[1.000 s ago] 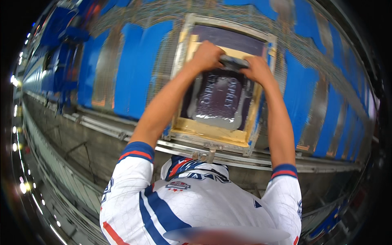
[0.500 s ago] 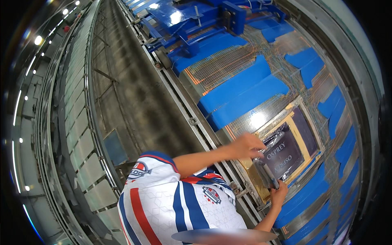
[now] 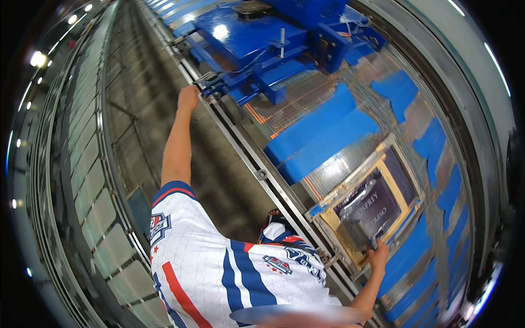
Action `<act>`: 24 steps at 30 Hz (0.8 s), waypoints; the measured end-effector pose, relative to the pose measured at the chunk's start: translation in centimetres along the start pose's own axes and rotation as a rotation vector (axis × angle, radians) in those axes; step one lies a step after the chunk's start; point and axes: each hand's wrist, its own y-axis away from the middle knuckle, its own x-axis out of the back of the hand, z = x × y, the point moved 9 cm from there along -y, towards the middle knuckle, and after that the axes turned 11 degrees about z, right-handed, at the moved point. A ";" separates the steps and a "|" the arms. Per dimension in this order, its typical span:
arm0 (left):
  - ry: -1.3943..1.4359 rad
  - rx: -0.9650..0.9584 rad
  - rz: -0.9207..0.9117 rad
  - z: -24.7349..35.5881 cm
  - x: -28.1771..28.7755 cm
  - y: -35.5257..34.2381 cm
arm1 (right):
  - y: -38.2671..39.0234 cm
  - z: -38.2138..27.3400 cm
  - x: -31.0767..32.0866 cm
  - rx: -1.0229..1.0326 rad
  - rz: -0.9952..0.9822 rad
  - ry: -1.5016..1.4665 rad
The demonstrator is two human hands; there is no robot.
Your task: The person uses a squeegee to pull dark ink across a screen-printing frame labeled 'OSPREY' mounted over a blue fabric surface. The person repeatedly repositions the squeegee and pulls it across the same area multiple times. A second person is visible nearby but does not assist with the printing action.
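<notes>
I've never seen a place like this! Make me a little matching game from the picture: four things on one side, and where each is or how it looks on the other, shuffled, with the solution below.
Things
1. Left hand
2. Jersey
3. Right hand
4. Screen-printing frame

Places and looks
A. At one end of the squeegee
B. Rectangular, lying on the table with the blue patches
C. Out beside the corner of the blue machine
D. White with red and blue stripes

Pairs: 1-C, 2-D, 3-A, 4-B
</notes>
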 end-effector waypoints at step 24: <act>0.529 -1.247 -0.583 58.9 -0.2 46.6 | -3.2 4.1 3.3 -0.196 0.281 -0.244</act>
